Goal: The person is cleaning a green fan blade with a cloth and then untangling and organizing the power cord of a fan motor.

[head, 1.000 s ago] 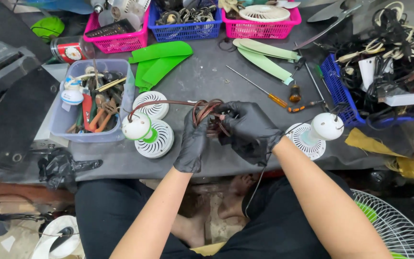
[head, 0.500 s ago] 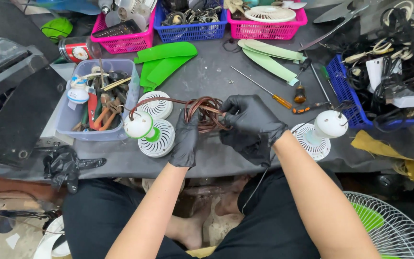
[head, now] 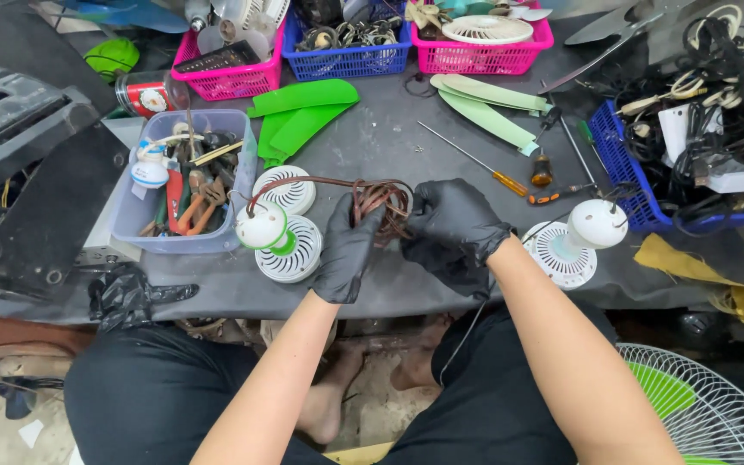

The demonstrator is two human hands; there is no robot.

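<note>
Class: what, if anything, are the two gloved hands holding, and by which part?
Both the left hand and right hand grip a coiled brown electrical cord by its bundled loops.

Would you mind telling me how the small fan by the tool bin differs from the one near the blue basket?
The left fan has a green neck and a brown cord running to the coil in the gloved hands; the right fan shows no green, and no hand touches it. The left fan sits beside the tool bin, the right by the blue basket. Both are small, white, with round grilles.

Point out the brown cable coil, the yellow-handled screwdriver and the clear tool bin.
brown cable coil (head: pixel 382 200), head view, on its bundled loops.
yellow-handled screwdriver (head: pixel 510 183), head view, on its handle.
clear tool bin (head: pixel 184 243), head view, on its front wall.
</note>
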